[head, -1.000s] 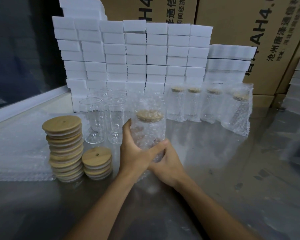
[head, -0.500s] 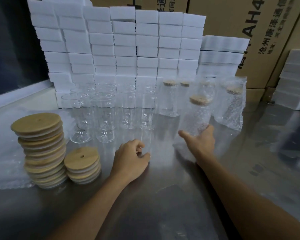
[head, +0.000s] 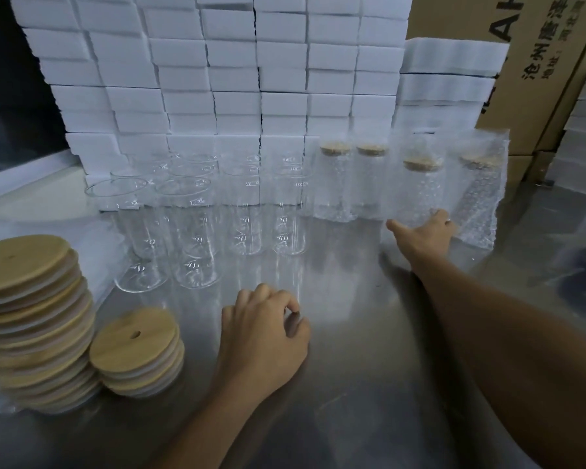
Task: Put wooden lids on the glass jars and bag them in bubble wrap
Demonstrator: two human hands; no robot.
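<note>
Right hand (head: 423, 236) at base of bagged, lidded jar (head: 420, 191), right of centre, fingers hidden: grip unclear. Left hand (head: 263, 336) loosely curled, empty, on table (head: 352, 384), lower centre. Lid stacks (head: 48, 319) lower left.

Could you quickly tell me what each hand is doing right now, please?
Left hand: fingers loosely curled, holding nothing, resting on the table.
Right hand: at the base of a wrapped jar; grip cannot be told.
</note>
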